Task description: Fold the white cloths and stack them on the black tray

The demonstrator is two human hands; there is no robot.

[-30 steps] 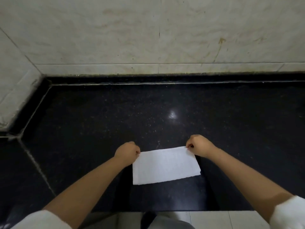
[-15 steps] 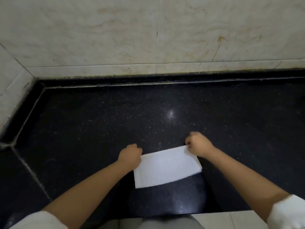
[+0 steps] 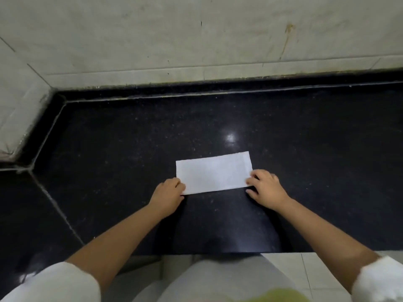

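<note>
Left hand, fingers curled, pinches the near-left corner of the folded white rectangular cloth. Right hand, fingers spread and loosely bent, presses the near-right corner. Cloth lies flat on the polished black speckled stone counter.

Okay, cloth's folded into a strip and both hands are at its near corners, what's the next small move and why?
Probably fold one short end across to the other. The white cloth lies flat as a long strip on the black counter, with the left hand and right hand at its near corners.
</note>
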